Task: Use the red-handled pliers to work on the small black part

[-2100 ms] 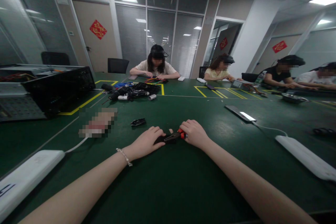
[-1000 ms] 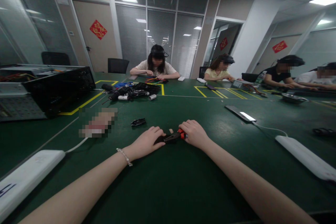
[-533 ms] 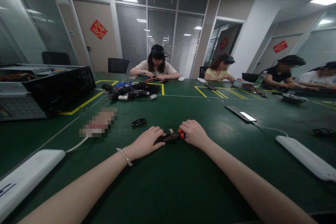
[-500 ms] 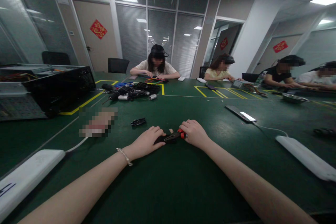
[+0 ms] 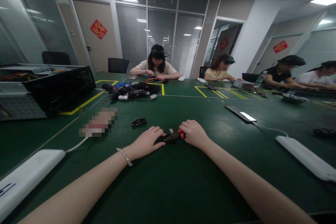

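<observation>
Left hand (image 5: 148, 142) pinches black part (image 5: 159, 140), likely bracing it against slip. Right fist wraps pliers (image 5: 172, 137) by handles, nose beside left thumb. Both lie inward from near edge of desk (image 5: 168, 185); loose piece (image 5: 138, 122) farther in.

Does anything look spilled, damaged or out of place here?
Around the pliers, nothing looks spilled or clearly damaged. The heap of parts beyond the left hand is jumbled, pieces lying every which way. Oddest is the pixelated patch at left, hiding whatever the white cable runs to.
</observation>
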`<state>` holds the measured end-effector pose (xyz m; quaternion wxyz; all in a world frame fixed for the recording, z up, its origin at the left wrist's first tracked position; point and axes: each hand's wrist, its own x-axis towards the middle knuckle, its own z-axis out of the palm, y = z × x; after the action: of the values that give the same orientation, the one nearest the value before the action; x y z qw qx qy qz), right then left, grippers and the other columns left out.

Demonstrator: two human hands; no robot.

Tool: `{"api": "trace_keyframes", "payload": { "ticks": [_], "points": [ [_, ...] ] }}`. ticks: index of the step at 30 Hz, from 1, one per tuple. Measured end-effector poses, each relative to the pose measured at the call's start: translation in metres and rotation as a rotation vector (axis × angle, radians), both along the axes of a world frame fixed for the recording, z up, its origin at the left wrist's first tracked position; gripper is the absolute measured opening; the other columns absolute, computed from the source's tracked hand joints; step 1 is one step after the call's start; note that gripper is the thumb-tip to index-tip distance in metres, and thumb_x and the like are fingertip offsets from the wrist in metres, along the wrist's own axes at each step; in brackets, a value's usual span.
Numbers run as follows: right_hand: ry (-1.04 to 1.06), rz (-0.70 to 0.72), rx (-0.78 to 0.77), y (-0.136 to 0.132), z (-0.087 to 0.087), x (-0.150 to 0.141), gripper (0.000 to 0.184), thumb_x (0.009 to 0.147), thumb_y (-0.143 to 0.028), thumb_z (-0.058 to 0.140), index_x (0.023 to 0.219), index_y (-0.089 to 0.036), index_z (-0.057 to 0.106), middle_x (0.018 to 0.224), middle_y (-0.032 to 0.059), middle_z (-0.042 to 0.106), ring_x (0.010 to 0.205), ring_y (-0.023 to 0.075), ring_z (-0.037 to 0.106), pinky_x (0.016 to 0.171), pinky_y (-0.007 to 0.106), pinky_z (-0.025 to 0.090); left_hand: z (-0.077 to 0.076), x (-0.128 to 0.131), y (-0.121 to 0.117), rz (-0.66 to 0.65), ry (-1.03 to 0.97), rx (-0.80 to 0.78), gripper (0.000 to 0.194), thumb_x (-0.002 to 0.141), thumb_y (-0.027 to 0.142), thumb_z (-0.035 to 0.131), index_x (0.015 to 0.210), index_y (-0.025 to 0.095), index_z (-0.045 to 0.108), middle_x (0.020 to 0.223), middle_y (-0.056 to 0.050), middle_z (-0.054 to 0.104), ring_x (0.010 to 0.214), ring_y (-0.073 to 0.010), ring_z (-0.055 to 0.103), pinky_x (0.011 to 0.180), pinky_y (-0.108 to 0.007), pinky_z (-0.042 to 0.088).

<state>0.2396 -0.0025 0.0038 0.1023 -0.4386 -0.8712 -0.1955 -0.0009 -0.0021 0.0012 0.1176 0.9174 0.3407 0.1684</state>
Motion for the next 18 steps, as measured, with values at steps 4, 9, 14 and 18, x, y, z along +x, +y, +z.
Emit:
{"api": "trace_keyframes", "payload": {
  "ticks": [4, 9, 14, 18],
  "points": [
    [-0.004, -0.001, 0.0, -0.0008, 0.0008, -0.0003, 0.021, 0.067, -0.013, 0.051, 0.087, -0.016, 0.057, 0.087, 0.0054, 0.057, 0.079, 0.0175, 0.046, 0.07, 0.029, 0.031, -0.0012, -0.0003, 0.0009, -0.005, -0.003, 0.007, 0.02, 0.082, 0.033, 0.05, 0.099, 0.022, 0.049, 0.098, -0.002, 0.05, 0.089, -0.0186, 0.047, 0.075, -0.03, 0.04],
    [0.0, -0.006, -0.002, -0.001, 0.0001, 0.0006, 0.021, 0.067, -0.014, 0.053, 0.088, -0.016, 0.057, 0.088, 0.0056, 0.057, 0.079, 0.0175, 0.046, 0.07, 0.028, 0.032, -0.0023, -0.0009, 0.0023, -0.001, 0.002, 0.005, 0.02, 0.082, 0.033, 0.05, 0.099, 0.022, 0.049, 0.097, -0.002, 0.05, 0.088, -0.0181, 0.047, 0.074, -0.029, 0.04],
    [-0.003, -0.006, 0.008, 0.0012, -0.0017, 0.0017, 0.022, 0.067, -0.015, 0.053, 0.088, -0.016, 0.057, 0.087, 0.0055, 0.057, 0.079, 0.0175, 0.046, 0.071, 0.029, 0.032, -0.0024, -0.0007, 0.0018, 0.0, 0.011, 0.009, 0.021, 0.082, 0.033, 0.05, 0.099, 0.021, 0.048, 0.098, -0.002, 0.05, 0.088, -0.0184, 0.047, 0.074, -0.029, 0.04],
    [-0.004, 0.007, 0.017, 0.0026, -0.0025, 0.001, 0.021, 0.065, -0.014, 0.053, 0.085, -0.016, 0.057, 0.084, 0.0055, 0.056, 0.078, 0.0179, 0.046, 0.074, 0.029, 0.032, -0.0019, 0.0, 0.001, 0.003, 0.016, 0.031, 0.02, 0.082, 0.032, 0.05, 0.098, 0.021, 0.049, 0.097, -0.003, 0.049, 0.089, -0.0186, 0.046, 0.076, -0.03, 0.039]
  ]
}}
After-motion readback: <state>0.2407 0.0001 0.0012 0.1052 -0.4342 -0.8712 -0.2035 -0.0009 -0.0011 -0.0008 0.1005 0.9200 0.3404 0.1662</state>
